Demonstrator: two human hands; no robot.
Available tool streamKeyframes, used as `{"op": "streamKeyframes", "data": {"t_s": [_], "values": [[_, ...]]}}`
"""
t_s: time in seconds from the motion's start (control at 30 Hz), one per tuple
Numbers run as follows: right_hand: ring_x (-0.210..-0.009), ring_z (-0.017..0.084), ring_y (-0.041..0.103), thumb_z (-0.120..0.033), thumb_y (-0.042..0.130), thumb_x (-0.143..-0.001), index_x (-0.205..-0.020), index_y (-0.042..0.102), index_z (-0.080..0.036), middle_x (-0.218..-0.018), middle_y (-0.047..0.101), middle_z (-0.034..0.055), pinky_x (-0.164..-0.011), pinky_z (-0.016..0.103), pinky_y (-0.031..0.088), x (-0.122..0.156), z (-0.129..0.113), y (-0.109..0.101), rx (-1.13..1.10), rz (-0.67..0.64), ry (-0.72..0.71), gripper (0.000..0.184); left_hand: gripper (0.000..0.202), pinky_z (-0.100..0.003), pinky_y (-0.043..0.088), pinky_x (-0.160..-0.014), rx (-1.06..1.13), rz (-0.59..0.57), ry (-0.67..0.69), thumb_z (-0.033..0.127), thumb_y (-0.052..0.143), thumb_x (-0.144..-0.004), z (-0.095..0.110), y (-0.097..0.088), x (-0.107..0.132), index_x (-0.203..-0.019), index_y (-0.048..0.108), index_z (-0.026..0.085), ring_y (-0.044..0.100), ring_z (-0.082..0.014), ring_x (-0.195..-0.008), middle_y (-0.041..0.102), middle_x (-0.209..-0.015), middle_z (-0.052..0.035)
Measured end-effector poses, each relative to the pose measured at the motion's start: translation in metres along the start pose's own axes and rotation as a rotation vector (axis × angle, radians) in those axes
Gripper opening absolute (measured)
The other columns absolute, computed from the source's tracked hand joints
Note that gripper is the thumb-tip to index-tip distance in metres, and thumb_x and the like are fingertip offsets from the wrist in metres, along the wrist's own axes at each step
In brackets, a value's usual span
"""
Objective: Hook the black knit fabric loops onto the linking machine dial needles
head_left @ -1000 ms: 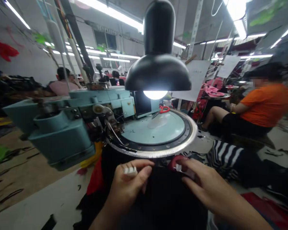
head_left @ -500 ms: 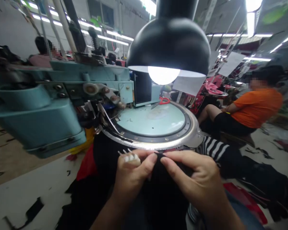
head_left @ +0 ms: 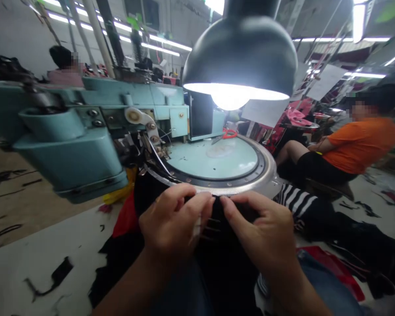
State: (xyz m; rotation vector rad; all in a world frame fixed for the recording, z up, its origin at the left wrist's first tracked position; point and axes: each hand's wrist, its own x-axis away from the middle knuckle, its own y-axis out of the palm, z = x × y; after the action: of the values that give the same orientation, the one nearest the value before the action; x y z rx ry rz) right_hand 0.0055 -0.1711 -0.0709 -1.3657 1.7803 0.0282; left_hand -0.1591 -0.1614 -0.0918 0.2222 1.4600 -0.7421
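Observation:
Black knit fabric [head_left: 225, 263] hangs from the near edge of the round machine's toothed metal ring [head_left: 230, 192]. My left hand [head_left: 171, 219] is closed at that edge, thumb and forefinger pinching the fabric. Tucked in its palm is a small white tool [head_left: 196, 229] whose thin metal prongs point right, blurred and mostly covered by the fingers. Close by on the right, my right hand [head_left: 266, 228] pinches the same fabric edge between thumb and fingertips. The exact grip on the dark cloth is hard to see.
A lit lamp [head_left: 240, 57] hangs low over the pale green dial [head_left: 213, 158]. Red-handled scissors [head_left: 229, 133] lie at its back. The green machine head [head_left: 72, 158] stands left. Striped cloth [head_left: 296, 199] lies right, near a seated person in an orange shirt [head_left: 365, 147].
Both hands have risen to the ring's edge. My left hand has turned over, so the tool's prongs now point right instead of up. The view has shifted slightly.

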Motion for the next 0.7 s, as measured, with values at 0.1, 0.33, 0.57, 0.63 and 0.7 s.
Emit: {"op": "streamKeyframes", "data": {"t_s": [0.1, 0.33, 0.57, 0.63, 0.7], "values": [[-0.061, 0.015, 0.066, -0.024, 0.069, -0.083, -0.078, 0.075, -0.022, -0.07, 0.073, -0.0014, -0.065, 0.026, 0.054, 0.0, 0.001, -0.004, -0.016, -0.012, 0.013, 0.007, 0.013, -0.026, 0.05, -0.061, 0.024, -0.23, 0.339, 0.017, 0.07, -0.086, -0.018, -0.014, -0.023, -0.098, 0.073, 0.021, 0.067, -0.0159, -0.074, 0.076, -0.1, -0.0042], [-0.064, 0.016, 0.066, -0.023, 0.072, -0.081, -0.078, 0.075, -0.021, -0.073, 0.074, -0.0008, -0.068, 0.027, 0.054, 0.003, 0.004, -0.006, -0.015, 0.024, 0.028, 0.004, 0.013, -0.025, 0.052, -0.064, 0.161, -0.487, 0.519, 0.017, 0.06, -0.092, -0.031, -0.019, -0.059, -0.091, 0.073, 0.017, 0.07, -0.016, -0.077, 0.077, -0.09, -0.0047], [-0.067, 0.017, 0.067, -0.022, 0.071, -0.082, -0.079, 0.074, -0.022, -0.074, 0.074, -0.0006, -0.071, 0.028, 0.054, 0.006, 0.004, -0.003, 0.01, 0.046, 0.011, 0.004, 0.01, -0.024, 0.053, -0.067, 0.22, -0.413, 0.559, 0.017, 0.063, -0.091, -0.038, -0.012, -0.056, -0.093, 0.072, 0.017, 0.07, -0.014, -0.077, 0.077, -0.091, -0.0047], [-0.068, 0.017, 0.067, -0.023, 0.071, -0.082, -0.079, 0.074, -0.021, -0.075, 0.074, 0.0, -0.073, 0.029, 0.054, 0.006, 0.002, 0.0, 0.029, 0.07, 0.016, 0.004, 0.01, -0.026, 0.054, -0.069, 0.164, -0.397, 0.63, 0.017, 0.063, -0.091, -0.037, -0.014, -0.057, -0.092, 0.072, 0.017, 0.069, -0.0147, -0.076, 0.077, -0.091, -0.0051], [-0.068, 0.017, 0.066, -0.023, 0.07, -0.081, -0.078, 0.073, -0.021, -0.075, 0.073, -0.0001, -0.072, 0.029, 0.054, 0.005, 0.001, 0.002, 0.034, 0.083, 0.018, 0.004, 0.012, -0.027, 0.053, -0.068, 0.12, -0.408, 0.651, 0.017, 0.06, -0.092, -0.034, -0.017, -0.058, -0.09, 0.072, 0.016, 0.068, -0.0153, -0.075, 0.076, -0.089, -0.0055]]}}
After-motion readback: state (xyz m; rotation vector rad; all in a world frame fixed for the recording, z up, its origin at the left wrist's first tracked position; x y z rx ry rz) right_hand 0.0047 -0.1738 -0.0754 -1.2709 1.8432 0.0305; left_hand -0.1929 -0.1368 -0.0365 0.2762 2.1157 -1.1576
